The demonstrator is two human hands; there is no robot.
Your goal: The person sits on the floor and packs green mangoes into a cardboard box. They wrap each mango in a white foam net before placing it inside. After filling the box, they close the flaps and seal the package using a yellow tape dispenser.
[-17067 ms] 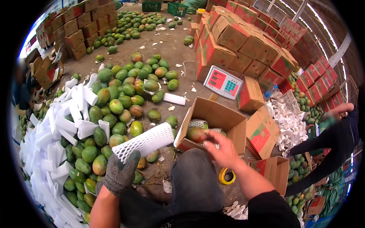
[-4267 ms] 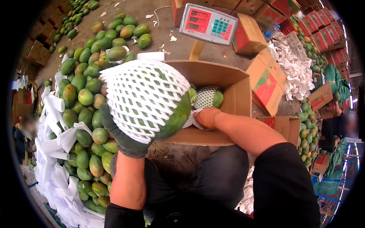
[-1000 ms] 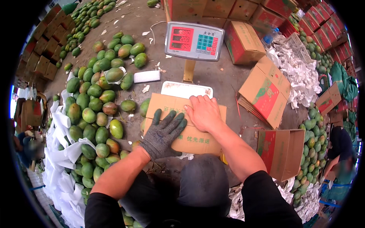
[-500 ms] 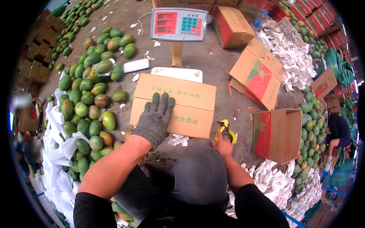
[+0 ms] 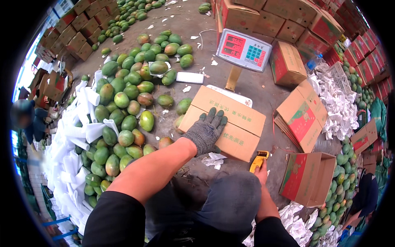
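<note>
Where the knit-gloved left hand (image 5: 205, 133) rests, cardboard (image 5: 238, 125) lies flat.

there's the grey-brown floor (image 5: 263, 91), sweeping back, flecked with pale scraps (image 5: 187, 89), between stacked cartons (image 5: 80, 31) at the far left and a bulkier carton stack (image 5: 284, 16) at upper right, and oh, bright white light (image 5: 29, 66) glows down the left edge above blue rails (image 5: 57, 222)!

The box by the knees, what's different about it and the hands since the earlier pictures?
The box was open; now its flaps are shut. The left hand let go of a netted mango and lies on top. The right hand came off the box, down toward the person, and took hold of the yellow tape dispenser. The scale and flattened cartons stayed put.
</note>
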